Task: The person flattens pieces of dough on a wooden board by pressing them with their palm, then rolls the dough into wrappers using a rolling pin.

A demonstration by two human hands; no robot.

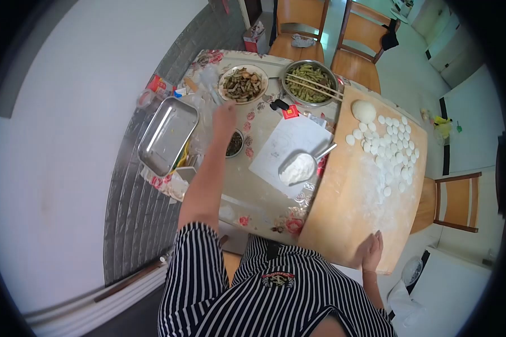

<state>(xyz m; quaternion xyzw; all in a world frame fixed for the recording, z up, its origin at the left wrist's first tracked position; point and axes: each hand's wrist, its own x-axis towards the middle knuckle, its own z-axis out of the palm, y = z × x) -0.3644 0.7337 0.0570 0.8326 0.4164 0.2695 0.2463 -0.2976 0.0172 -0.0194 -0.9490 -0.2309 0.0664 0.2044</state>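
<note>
My left hand point(225, 117) reaches over the table to the near-left edge of a plate of cooked food point(243, 84); its fingers are bunched, and what they hold, if anything, is too small to make out. Below that forearm a small dark-filled bowl point(235, 144) is partly covered. My right hand point(373, 254) rests at the near edge of the wooden board point(337, 196), its fingers stretched out together with nothing in them. Many small white dough rounds point(396, 140) and a larger dough ball point(364, 112) lie on the board's far part.
A metal tray point(168, 135) stands at the left. A metal bowl of green food point(309, 83) with chopsticks point(315, 85) across it is at the back. A scoop of flour point(298, 168) lies on a white sheet point(278, 147). Wooden chairs point(357, 71) stand behind.
</note>
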